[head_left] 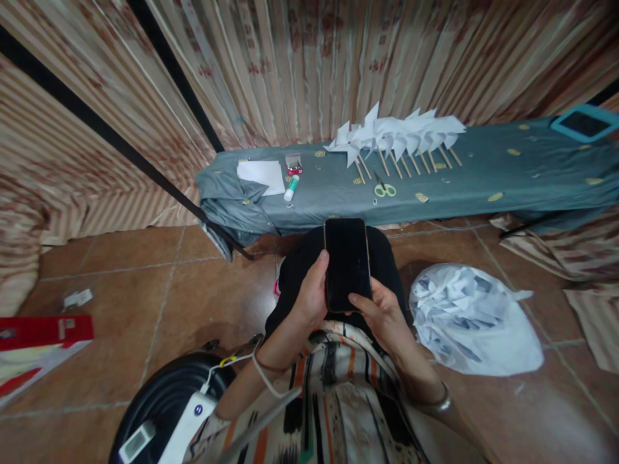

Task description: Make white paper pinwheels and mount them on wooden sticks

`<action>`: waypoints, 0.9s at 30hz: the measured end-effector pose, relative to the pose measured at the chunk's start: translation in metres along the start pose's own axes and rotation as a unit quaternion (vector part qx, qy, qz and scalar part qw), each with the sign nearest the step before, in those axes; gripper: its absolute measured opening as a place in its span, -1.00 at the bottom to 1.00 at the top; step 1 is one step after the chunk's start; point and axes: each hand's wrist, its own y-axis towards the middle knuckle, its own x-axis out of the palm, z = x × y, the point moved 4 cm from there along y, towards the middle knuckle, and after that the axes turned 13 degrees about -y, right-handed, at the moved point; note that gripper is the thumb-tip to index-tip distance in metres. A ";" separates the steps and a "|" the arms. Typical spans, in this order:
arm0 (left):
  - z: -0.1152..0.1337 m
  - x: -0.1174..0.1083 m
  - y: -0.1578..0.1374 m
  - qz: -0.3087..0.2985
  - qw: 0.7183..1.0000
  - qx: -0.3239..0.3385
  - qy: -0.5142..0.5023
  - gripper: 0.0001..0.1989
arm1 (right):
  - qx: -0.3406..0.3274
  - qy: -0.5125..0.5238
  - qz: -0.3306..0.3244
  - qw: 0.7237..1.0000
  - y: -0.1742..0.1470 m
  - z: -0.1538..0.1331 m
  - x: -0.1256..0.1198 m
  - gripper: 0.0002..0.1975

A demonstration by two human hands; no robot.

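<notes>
A dark-screened smartphone point(346, 261) lies upright in both hands above my lap. My left hand point(314, 290) grips its left edge, with the thumb along the side. On the lower right, my right hand point(380, 306) holds it too, its thumb resting on the lower screen. Fingers behind the phone are hidden. Beyond it, on the cloth-covered bench point(314, 216), stands a row of white paper pinwheels point(401, 135) on wooden sticks. Green-handled scissors point(385, 189) lie in front of them. To the left are a glue stick point(291, 187), a small red box point(293, 164) and white paper sheets point(264, 175).
A white plastic bag point(478, 322) of paper scraps sits on the floor at right. At lower left, a black round stool point(159, 393) bears a white power bank point(191, 425) with a cable. A red box point(48, 330) lies far left. A blue-framed tablet point(585, 122) rests on the bench's right end.
</notes>
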 end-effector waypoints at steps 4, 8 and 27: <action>0.000 0.005 -0.001 0.007 1.000 0.001 -0.009 -0.57 | -0.011 -0.002 -0.021 1.000 -0.004 -0.002 -0.002 -0.74; 0.003 0.010 -0.002 0.021 0.999 -0.006 -0.030 -0.60 | 0.002 0.042 -0.015 0.999 -0.006 -0.003 -0.003 -0.66; 0.002 0.005 0.002 0.015 1.000 -0.012 -0.007 -0.56 | -0.032 -0.024 -0.018 0.999 0.002 0.003 -0.002 -0.74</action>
